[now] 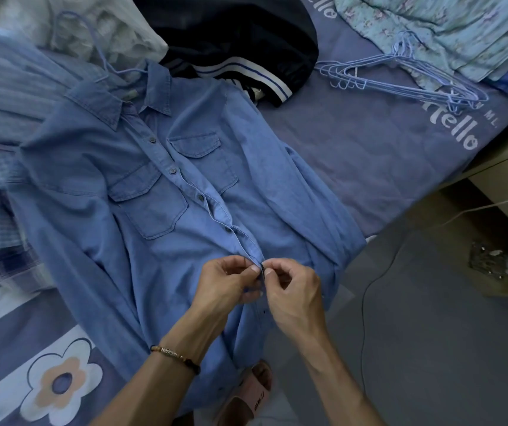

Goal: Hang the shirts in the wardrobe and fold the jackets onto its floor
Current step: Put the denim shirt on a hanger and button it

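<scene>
Head view, shirt: a blue denim shirt [160,186] lies face up on the bed [369,155], collar away from the person, hem hanging over the near edge of the bed.
Head view, long axis: the button placket runs from the collar at upper left down toward the hands at lower centre, so the line of buttons leads straight to the person.
Head view, hanger in shirt: a pale blue wire hanger [99,53] sticks out of the collar, its hook pointing away up the bed.
Head view, left hand: the left hand [228,281] pinches the placket edge from the left, fingers curled on the cloth.
Head view, right hand: the right hand [292,287] pinches the opposite edge at a dark button, thumb and forefinger meeting the left hand's fingertips.
Head view, nearer hand: both hands sit on the placket, equally close; neither leads.
Head view, step in hand: likely fastening a lower button; the upper ones look done.
Head view, next move: the remaining buttons lie below the hands, toward the hem.
Head view, other things: a dark jacket [234,38] with striped trim lies beyond the collar; spare hangers [400,75] lie well to the right.
Head view, wardrobe: not in sight.
</scene>
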{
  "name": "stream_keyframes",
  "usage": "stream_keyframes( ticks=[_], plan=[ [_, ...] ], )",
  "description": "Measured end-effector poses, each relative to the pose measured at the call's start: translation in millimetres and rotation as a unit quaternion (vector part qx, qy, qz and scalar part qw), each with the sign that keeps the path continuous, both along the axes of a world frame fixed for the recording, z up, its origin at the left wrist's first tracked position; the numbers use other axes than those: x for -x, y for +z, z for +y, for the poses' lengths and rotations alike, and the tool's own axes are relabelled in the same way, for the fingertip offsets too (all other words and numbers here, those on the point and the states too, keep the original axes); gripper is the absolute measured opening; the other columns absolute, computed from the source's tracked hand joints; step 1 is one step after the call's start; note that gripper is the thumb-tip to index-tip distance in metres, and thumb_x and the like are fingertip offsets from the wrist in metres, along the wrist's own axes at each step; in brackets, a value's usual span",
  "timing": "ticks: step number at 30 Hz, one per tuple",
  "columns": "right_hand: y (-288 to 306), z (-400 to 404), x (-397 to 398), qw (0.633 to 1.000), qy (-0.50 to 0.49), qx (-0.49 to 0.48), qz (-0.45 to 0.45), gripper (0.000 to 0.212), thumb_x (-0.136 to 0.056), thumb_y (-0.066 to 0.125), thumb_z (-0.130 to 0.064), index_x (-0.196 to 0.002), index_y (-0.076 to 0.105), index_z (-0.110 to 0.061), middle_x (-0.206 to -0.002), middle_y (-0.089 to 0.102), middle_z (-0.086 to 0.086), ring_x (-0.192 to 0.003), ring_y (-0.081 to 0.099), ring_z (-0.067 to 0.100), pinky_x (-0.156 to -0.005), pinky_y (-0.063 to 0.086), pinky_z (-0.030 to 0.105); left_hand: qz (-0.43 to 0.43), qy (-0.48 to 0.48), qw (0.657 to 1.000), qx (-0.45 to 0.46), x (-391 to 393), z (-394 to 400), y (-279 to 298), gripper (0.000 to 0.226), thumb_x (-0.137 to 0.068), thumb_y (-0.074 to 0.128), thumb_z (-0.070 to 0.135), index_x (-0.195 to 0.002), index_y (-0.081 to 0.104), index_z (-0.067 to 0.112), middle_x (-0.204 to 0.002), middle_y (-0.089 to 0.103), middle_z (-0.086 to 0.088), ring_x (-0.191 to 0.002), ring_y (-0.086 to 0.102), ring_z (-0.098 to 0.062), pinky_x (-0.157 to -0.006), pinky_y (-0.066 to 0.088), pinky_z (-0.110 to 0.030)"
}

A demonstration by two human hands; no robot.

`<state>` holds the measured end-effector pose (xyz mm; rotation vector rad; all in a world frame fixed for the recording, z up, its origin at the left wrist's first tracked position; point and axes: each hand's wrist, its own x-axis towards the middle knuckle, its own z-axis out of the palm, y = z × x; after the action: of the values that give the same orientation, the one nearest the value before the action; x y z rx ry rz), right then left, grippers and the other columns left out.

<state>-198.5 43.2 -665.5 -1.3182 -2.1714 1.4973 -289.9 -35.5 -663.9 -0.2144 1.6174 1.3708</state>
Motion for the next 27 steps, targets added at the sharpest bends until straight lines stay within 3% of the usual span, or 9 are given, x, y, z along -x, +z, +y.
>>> stream_keyframes(
  ticks=[2,7,10,13,15,18,21,24,27],
  plan=[
    [-2,-4,0,0.999,0.016,-0.041,0.008,0.011,-0.082,0.070,-0.007,-0.087,0.072,-0.018,-0.083,0.069,-0.008,-0.072,0.067,0.007,-0.069,0.056,0.023,0.017,-0.020,1.000,0.009,1,-1,-3,0.010,-0.092,0.064,0.002,-0.083,0.068,0.000,-0.070,0.068,-0.009,-0.066,0.066,-0.013,-0.071,0.060,-0.034],
    [-14,-6,0,0.983,0.053,-0.176,0.020,0.010,-0.079,0.075,-0.008,-0.085,0.070,-0.014,-0.079,0.064,-0.005,-0.066,0.061,0.009,-0.064,0.052,0.024,0.031,-0.055,0.998,0.027,4,-2,-5,0.011,-0.092,0.065,0.008,-0.084,0.070,0.003,-0.077,0.069,-0.010,-0.071,0.064,-0.012,-0.063,0.054,-0.021],
    [-19,-5,1,0.975,0.065,-0.211,0.020,0.006,-0.081,0.070,-0.008,-0.085,0.070,-0.012,-0.078,0.064,-0.003,-0.064,0.061,0.012,-0.060,0.054,0.035,0.038,-0.070,0.996,0.030,6,-2,-7,0.013,-0.094,0.064,0.010,-0.087,0.070,0.000,-0.077,0.068,-0.010,-0.072,0.062,-0.013,-0.062,0.053,-0.019],
    [-20,-2,2,0.973,0.078,-0.217,0.016,0.008,-0.083,0.065,-0.010,-0.084,0.072,-0.014,-0.077,0.064,-0.004,-0.064,0.060,0.011,-0.059,0.053,0.033,0.057,-0.090,0.994,0.029,6,-3,-8,0.016,-0.096,0.061,0.010,-0.087,0.067,-0.001,-0.071,0.064,-0.007,-0.065,0.059,-0.010,-0.057,0.051,-0.017],
    [-17,0,2,0.983,0.062,-0.174,0.008,0.009,-0.084,0.066,-0.012,-0.084,0.074,-0.017,-0.078,0.066,-0.008,-0.067,0.063,0.009,-0.064,0.054,0.027,0.098,-0.117,0.988,0.033,7,-3,-7,0.015,-0.096,0.059,0.008,-0.083,0.064,0.003,-0.067,0.060,-0.004,-0.061,0.056,-0.010,-0.053,0.049,-0.017],
    [-15,5,8,1.000,0.003,-0.018,-0.021,0.014,-0.084,0.072,-0.010,-0.077,0.073,-0.023,-0.072,0.068,-0.014,-0.070,0.065,0.000,-0.066,0.051,0.015,0.188,-0.170,0.966,0.051,11,-5,-10,0.014,-0.095,0.060,0.009,-0.080,0.062,0.010,-0.065,0.059,-0.001,-0.062,0.055,-0.013,-0.055,0.050,-0.028],
    [-28,7,14,0.996,-0.028,0.078,-0.033,0.026,-0.081,0.075,-0.011,-0.065,0.066,-0.029,-0.064,0.068,-0.010,-0.062,0.065,0.002,-0.064,0.053,0.022,0.246,-0.206,0.944,0.072,17,-13,-13,0.016,-0.092,0.063,0.012,-0.077,0.061,0.018,-0.061,0.059,0.007,-0.062,0.056,-0.013,-0.060,0.052,-0.038],
    [-40,-5,18,0.989,-0.016,0.141,-0.048,0.018,-0.081,0.077,-0.019,-0.067,0.066,-0.021,-0.060,0.066,-0.004,-0.054,0.058,0.007,-0.057,0.048,0.029,0.174,-0.123,0.974,0.077,22,-21,-16,0.017,-0.096,0.058,0.009,-0.079,0.058,0.012,-0.063,0.057,0.002,-0.055,0.054,-0.008,-0.050,0.047,-0.025],
    [-48,-22,7,0.991,0.078,0.078,-0.072,0.014,-0.081,0.074,-0.021,-0.072,0.062,-0.020,-0.065,0.063,-0.005,-0.062,0.058,0.008,-0.062,0.049,0.027,0.084,0.003,0.990,0.110,32,-23,-30,0.019,-0.098,0.052,0.008,-0.080,0.053,0.012,-0.062,0.057,0.000,-0.046,0.053,-0.007,-0.042,0.039,-0.020]
  ],
)
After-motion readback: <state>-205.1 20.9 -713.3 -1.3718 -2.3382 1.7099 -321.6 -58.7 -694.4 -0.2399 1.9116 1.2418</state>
